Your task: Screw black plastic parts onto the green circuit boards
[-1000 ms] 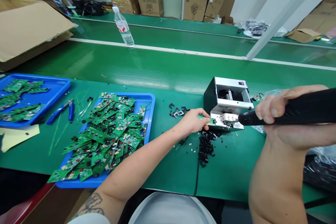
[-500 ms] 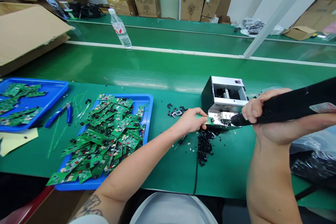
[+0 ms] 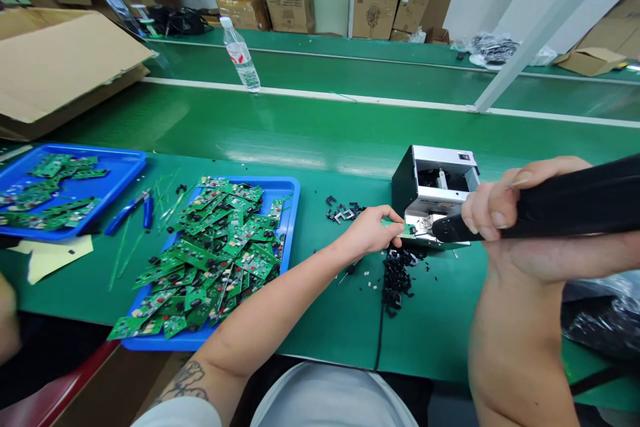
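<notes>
My left hand (image 3: 379,229) pinches a small green circuit board (image 3: 409,230) between thumb and fingertips. The board is at the front ledge of a black and silver box-shaped machine (image 3: 403,177), partly covered by my fingers. My right hand (image 3: 500,207) is wrapped round a thick black electric screwdriver (image 3: 580,203), held nearly level. The screwdriver's nose reaches the machine's front ledge, close beside the board; I cannot make out its bit. Below my left hand, small black plastic pieces (image 3: 397,280) lie heaped on the green table.
A blue tray (image 3: 295,213) piled with circuit boards stands left of my forearm; another blue tray (image 3: 135,163) is further left. Blue-handled pliers (image 3: 120,217) lie between them. A water bottle (image 3: 243,65) stands behind. Another person's blurred arm (image 3: 6,320) shows at the left edge.
The view has shifted slightly, so most things sit further right. The screwdriver's nose has tipped a little and now covers more of the ledge. Another person's arm has appeared at the left edge.
</notes>
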`<state>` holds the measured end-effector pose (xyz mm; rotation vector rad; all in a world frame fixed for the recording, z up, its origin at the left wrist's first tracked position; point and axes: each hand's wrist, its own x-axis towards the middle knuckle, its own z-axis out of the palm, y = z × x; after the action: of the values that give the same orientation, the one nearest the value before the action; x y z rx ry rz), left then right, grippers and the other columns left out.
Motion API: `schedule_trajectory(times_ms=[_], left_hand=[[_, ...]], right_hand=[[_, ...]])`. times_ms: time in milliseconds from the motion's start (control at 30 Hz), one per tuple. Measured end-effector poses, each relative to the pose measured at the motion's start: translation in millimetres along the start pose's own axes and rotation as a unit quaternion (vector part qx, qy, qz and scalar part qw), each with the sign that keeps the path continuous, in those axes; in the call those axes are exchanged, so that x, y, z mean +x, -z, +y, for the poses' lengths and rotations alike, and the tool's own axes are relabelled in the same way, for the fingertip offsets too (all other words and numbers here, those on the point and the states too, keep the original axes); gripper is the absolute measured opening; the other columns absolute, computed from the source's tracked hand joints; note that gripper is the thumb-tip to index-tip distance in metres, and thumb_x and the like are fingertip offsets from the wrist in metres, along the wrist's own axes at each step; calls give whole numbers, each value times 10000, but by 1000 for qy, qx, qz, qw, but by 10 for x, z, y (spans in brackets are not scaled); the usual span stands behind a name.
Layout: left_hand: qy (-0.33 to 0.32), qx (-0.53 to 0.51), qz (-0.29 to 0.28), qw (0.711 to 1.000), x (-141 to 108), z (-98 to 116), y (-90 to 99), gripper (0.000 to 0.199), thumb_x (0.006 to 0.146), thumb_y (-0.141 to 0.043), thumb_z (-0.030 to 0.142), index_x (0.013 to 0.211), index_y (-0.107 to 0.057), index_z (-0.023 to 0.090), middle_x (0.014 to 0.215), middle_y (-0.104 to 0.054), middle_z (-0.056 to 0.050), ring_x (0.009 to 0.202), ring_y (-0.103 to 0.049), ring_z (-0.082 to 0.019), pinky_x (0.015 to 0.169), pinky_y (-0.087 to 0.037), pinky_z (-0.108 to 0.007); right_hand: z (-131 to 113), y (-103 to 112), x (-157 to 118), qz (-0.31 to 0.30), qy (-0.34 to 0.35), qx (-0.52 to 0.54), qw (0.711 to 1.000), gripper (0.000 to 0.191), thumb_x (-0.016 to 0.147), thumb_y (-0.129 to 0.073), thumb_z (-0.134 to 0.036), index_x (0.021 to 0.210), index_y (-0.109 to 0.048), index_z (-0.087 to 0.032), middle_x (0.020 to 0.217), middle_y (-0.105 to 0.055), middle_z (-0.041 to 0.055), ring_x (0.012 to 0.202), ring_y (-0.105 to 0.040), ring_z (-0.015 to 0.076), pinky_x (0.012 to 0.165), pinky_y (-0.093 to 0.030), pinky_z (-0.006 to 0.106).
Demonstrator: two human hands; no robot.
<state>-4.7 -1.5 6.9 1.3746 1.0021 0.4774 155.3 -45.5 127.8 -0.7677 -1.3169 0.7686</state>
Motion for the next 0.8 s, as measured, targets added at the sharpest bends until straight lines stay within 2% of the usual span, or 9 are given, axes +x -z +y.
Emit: schedule_trajectory(times_ms=[100,167,300,467,700,800], left_hand=[[0,9,0,1000,9,-18,-4,246,797,-553,348,955,-586,162,664,-661,-19,427,-390,-58,416,-295,-181],[-2,11,0,1000,15,-30,-6,261,794,-558,361,960,-590,162,668,-664,-19,425,-393,-58,416,-295,-182],[-2,16,1,1000,23,-29,-8,274,796,-560,377,968,-591,167,660,-664,-10,421,-387,-52,416,-290,-173],[-1,23,2,1000,27,-11,-12,269,793,-561,374,959,-588,164,646,-660,-10,414,-373,-48,415,-284,-171],[-7,15,1,1000,38,-59,-11,291,794,-564,395,971,-589,165,658,-662,-16,423,-373,-53,414,-282,-174],[-9,19,1,1000,30,-44,-6,288,797,-563,388,967,-593,158,661,-664,-20,425,-381,-52,421,-285,-175]], right_hand=[[66,-87,76,-17,39,41,998,666,591,-504,-837,728,-685,-211,449,-492,-2,332,-463,156,279,-322,315],[96,-110,100,-16,17,37,999,692,590,-477,-854,710,-682,-204,435,-493,-2,327,-470,158,275,-315,307],[134,-115,102,-15,25,28,999,700,597,-449,-865,602,-643,-192,392,-481,10,309,-470,179,273,-300,313],[165,-124,77,6,-1,34,999,714,571,-456,-878,646,-650,-195,406,-507,21,311,-467,202,264,-299,327],[165,-170,74,-27,-14,62,998,692,595,-458,-860,658,-633,-193,392,-503,0,275,-436,150,267,-311,285],[159,-173,79,-29,-16,66,997,663,548,-522,-850,649,-636,-205,392,-494,-10,285,-444,147,274,-318,279]])
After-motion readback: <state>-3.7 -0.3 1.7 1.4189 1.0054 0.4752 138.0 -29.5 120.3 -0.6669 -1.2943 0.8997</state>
